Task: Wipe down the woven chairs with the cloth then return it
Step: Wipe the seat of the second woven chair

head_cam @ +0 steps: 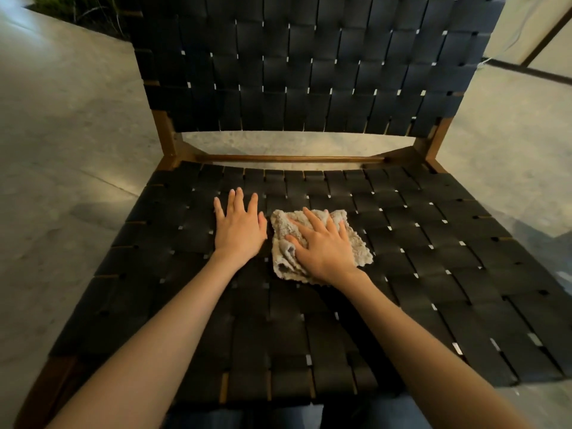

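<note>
The cloth [322, 243] lies bunched under your right hand [325, 246], fingers spread flat, pressing it onto the woven seat [433, 274]. Your left hand [240, 227] rests open just beside it, bracing. Keep that palm flat; sweep along the straps, outward to the edges.

Pale concrete floor [62, 150]; plants [77, 10] top left.
</note>
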{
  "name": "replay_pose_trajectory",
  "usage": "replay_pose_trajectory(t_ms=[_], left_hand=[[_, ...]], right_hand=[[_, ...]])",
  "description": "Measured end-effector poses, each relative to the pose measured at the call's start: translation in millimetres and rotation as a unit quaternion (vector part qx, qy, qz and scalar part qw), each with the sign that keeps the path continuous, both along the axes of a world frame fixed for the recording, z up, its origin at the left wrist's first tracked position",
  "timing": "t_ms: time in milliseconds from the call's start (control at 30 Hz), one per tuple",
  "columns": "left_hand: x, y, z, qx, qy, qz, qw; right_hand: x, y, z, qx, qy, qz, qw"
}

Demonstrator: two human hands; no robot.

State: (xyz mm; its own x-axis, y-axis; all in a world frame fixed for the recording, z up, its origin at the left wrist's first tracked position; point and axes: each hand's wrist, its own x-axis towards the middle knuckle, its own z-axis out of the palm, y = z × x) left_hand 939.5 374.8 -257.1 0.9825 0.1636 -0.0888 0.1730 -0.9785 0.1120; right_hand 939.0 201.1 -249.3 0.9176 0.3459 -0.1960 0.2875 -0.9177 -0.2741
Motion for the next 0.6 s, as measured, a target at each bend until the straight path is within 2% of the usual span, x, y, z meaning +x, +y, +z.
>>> replay_pose_trajectory(t_ms=[200,367,600], left_hand=[[-12.3,-6.1,10.5,0.013,0.081,-0.016,0.996],[-27.3,-23.7,17.5,-0.01,0.099,-0.017,0.995],[-36.7,-56.5,19.6,-0.074,0.112,-0.014,0.991]], right_hand=[[-72.9,-27.3,30.6,-0.004,0.033,0.017,0.999],[-120.0,-41.6,48.1,0.023,0.015,0.025,0.999],[-124.0,-73.4,57.7,0.006,-0.006,-0.043,0.999]])
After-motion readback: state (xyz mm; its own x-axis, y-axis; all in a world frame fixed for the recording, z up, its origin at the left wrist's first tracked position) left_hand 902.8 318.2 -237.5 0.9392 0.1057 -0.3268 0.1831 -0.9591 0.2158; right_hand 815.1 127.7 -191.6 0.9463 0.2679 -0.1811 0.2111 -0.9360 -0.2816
